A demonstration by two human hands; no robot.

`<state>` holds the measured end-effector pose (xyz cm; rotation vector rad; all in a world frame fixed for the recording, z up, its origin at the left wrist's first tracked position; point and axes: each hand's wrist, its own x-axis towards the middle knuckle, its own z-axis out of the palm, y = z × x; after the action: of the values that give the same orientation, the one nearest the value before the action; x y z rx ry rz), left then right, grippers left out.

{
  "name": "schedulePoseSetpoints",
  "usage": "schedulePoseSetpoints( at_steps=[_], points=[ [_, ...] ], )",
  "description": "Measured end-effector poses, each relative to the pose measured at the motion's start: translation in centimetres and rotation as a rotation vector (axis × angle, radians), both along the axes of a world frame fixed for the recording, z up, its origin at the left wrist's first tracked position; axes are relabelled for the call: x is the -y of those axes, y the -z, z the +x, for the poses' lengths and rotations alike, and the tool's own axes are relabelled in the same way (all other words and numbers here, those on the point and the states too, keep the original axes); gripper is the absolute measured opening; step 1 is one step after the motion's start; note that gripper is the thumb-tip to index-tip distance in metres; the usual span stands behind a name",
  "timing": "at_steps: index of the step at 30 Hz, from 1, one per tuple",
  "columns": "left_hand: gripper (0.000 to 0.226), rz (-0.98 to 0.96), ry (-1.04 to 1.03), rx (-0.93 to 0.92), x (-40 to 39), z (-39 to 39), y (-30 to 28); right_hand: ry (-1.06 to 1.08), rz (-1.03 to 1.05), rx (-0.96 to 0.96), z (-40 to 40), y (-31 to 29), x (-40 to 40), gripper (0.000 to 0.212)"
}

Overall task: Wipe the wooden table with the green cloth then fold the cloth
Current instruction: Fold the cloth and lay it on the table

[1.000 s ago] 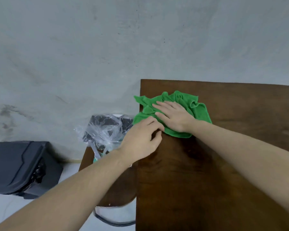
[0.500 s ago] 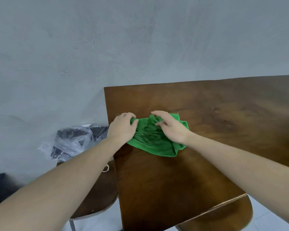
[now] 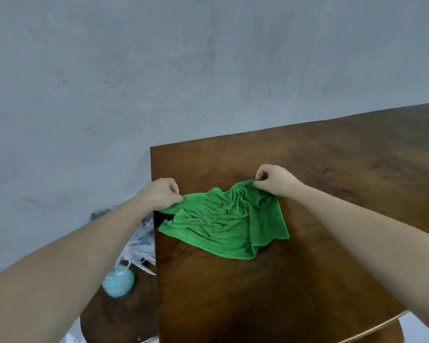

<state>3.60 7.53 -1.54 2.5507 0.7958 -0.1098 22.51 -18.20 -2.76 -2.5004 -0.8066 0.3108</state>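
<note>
The green cloth (image 3: 223, 224) lies crumpled and partly spread on the dark wooden table (image 3: 307, 268), close to the table's left edge. My left hand (image 3: 162, 193) pinches the cloth's far left corner right at that edge. My right hand (image 3: 274, 180) pinches the far right corner, lifted slightly off the wood. The cloth hangs slack between the two hands, and its near part rests wrinkled on the table.
A round wooden stool (image 3: 119, 315) stands left of the table, lower down. On it lie a clear plastic bag (image 3: 140, 246) and a pale teal object (image 3: 118, 283). A grey wall (image 3: 159, 70) runs behind the table.
Both hands went from pressing flat on the bunched cloth to pinching its far corners and pulling them apart. The cloth is now spread wider. The view has shifted.
</note>
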Motion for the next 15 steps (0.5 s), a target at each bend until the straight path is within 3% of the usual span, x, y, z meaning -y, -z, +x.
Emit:
schedulePoseSetpoints(
  at_steps=[7,10,15],
  points=[
    [0.018,-0.449,-0.052,0.227,-1.2,-1.4,-1.5,0.229,0.381,-0.184,1.0,-3.3,3.5,0.011],
    [0.025,-0.493,-0.062,0.169,-1.2,-2.3,-2.5,0.264,0.471,-0.280,0.7,-4.6,5.2,0.013],
    [0.027,-0.886,-0.108,0.035,-1.6,-4.1,-3.9,0.315,0.548,-0.358,-1.1,-6.6,7.1,0.024]
  ],
)
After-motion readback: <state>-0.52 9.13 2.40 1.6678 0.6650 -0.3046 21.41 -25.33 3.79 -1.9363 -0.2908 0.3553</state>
